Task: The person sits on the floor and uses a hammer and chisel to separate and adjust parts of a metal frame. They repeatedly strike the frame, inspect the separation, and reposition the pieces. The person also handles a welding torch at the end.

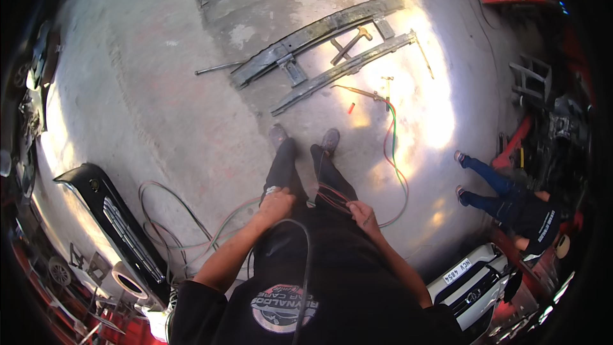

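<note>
My right hand (363, 213) is closed around looped strands of a thin red-and-green twin hose (396, 176) in front of my right thigh. My left hand (278, 206) forms a fist by my left thigh, where the same hose runs into it; something whitish shows at its fingers, too small to name. From my right side the hose curves out to a gas torch (359, 91) lying on the floor. Beyond my feet lie two long metal bumper beams (313, 35) joined by short brackets, with a hammer (353, 45) between them. A small red cylinder (352, 108) lies near the torch.
More hose coils (169, 217) lie on the left floor beside a black bumper cover (115, 217). A metal bar (217, 69) sticks out left of the beams. At right are another person (511, 201), a white car front (469, 284) and piled parts (562, 124).
</note>
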### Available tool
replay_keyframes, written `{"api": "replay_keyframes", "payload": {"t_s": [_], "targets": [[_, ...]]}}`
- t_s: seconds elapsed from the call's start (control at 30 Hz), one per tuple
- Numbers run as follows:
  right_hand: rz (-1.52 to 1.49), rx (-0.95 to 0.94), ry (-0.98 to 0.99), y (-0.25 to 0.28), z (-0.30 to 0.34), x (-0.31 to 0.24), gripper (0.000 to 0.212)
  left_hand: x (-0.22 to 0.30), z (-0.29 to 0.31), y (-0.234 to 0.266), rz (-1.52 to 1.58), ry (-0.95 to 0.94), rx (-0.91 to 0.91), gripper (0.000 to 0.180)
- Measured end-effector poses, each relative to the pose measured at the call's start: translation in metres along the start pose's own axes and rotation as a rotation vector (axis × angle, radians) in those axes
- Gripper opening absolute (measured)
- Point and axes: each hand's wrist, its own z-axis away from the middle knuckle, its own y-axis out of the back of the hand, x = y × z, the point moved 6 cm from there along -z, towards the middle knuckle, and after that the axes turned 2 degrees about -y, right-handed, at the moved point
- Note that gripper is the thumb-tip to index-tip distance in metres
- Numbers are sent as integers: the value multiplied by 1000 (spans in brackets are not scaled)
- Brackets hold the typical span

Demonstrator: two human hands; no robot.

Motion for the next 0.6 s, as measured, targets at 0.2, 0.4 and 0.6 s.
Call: {"api": "replay_keyframes", "payload": {"t_s": [0.2, 0.4, 0.6], "targets": [[-95, -51, -34, -11, -8, -14, 27, -4, 10, 34, -59, -41, -68, 27], [-249, -183, -65, 28, -24, -10, 26, 26, -27, 25, -83, 15, -22, 22], [-187, -398, -58, 75, -65, 15, 28, 48, -47, -23, 251, 260, 69, 17]]}}
